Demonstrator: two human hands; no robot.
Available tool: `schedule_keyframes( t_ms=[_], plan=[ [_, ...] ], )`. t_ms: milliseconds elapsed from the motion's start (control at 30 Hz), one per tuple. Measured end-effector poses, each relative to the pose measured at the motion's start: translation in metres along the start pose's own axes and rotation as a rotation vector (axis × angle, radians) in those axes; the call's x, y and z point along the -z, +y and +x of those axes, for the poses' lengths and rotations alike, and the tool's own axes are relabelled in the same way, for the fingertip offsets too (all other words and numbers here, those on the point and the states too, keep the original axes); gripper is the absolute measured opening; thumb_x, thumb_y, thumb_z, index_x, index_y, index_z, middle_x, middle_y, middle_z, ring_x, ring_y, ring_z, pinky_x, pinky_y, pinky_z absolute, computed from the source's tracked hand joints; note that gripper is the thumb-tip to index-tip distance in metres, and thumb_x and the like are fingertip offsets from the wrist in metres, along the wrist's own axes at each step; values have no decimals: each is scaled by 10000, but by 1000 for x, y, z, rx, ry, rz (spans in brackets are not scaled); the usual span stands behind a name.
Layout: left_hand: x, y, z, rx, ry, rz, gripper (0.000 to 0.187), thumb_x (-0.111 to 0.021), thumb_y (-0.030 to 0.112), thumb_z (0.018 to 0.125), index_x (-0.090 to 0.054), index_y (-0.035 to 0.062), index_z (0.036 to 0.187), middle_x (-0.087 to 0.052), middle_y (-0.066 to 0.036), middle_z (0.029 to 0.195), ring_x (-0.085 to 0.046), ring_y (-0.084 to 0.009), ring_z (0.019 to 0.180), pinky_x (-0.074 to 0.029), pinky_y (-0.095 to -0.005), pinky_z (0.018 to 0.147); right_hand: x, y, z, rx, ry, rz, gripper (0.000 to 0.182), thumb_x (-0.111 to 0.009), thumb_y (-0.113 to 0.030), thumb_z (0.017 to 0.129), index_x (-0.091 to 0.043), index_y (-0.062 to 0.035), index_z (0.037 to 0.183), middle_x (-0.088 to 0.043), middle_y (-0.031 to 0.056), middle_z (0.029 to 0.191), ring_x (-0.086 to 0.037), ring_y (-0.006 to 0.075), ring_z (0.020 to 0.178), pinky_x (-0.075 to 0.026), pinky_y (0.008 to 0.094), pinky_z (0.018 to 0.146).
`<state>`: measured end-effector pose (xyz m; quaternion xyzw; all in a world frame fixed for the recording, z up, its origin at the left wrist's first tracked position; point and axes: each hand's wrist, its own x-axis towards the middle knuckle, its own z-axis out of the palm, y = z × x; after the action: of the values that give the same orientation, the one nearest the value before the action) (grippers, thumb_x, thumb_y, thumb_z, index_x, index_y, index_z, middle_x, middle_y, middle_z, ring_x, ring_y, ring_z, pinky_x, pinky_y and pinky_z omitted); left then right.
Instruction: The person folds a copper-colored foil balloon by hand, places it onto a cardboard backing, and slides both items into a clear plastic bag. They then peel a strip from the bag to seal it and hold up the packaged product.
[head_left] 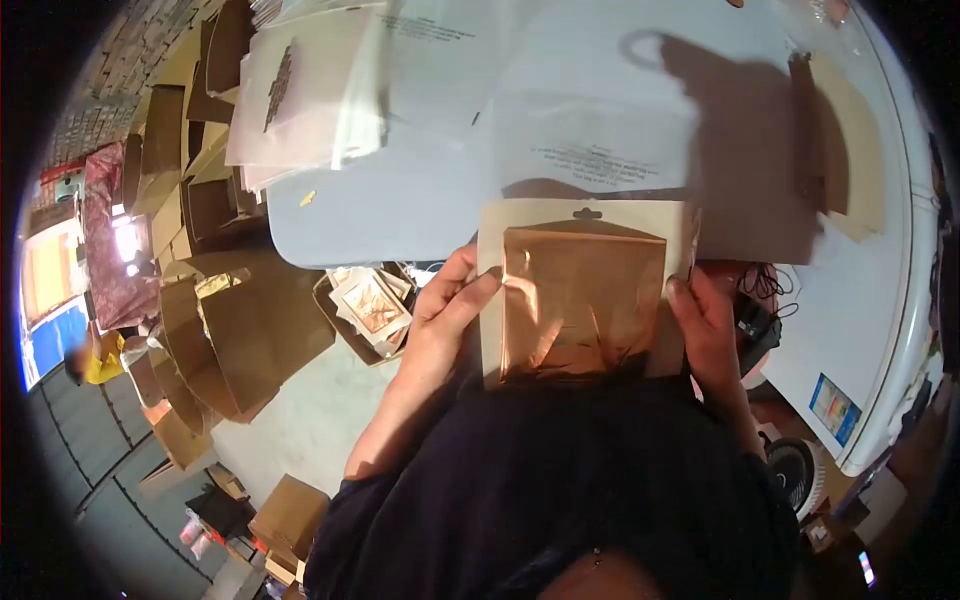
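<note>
In front of my chest is a pale backing card [490,330] with a hang hole at its top and a shiny copper-coloured foil sheet [583,295] on its face. My left hand [452,305] grips its left edge, thumb on the front. At the right edge my right hand [708,325] is closed the same way. The fingers behind the card are hidden. Just beyond its top edge a clear plastic bag [600,135] with printed text lies flat on the light table [330,225].
A stack of clear bags [305,100] lies at the table's far left. Below the table edge stands a box of foil cards [372,308]. Large cardboard boxes [255,330] fill the left side. At right are black cables [765,285] and a fan [797,478]. A person in yellow [103,360] is far left.
</note>
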<state>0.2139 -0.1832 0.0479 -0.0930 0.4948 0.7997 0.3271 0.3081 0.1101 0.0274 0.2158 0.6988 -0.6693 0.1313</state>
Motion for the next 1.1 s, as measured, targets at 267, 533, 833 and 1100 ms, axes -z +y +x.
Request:
schedule_keyframes(
  t_ms=[267,533,833,1100],
  plan=[
    [22,-6,-4,0,66,327,135,-632,168,1080,-650,64,1164,-625,100,900,-458,17,746,-351,-177,664,3,-12,-3,-16,-110,188,289,-520,-170,1089,-597,11,1302,-621,7,1155,-535,88,1078,-444,274,951],
    [13,7,-11,71,10,282,310,-682,189,1052,-651,39,1322,-717,50,1083,-564,-10,875,-426,-197,743,-2,-19,8,-14,-83,95,215,-531,-163,1084,-607,-14,1220,-547,-45,974,-470,55,895,-411,248,803],
    [43,8,-19,176,-121,404,366,-679,260,1056,-673,48,1354,-695,74,1055,-530,-16,850,-442,-215,740,1,-19,13,-37,-91,119,155,-555,-170,1058,-614,-30,1090,-512,-47,905,-448,44,853,-395,240,753],
    [8,17,7,159,-128,432,318,-615,219,1090,-626,67,1370,-706,50,1155,-589,-29,935,-474,-218,806,14,-20,-1,17,48,-2,169,-556,-162,1064,-622,-8,1085,-568,-35,900,-482,50,836,-413,246,722]
  ],
)
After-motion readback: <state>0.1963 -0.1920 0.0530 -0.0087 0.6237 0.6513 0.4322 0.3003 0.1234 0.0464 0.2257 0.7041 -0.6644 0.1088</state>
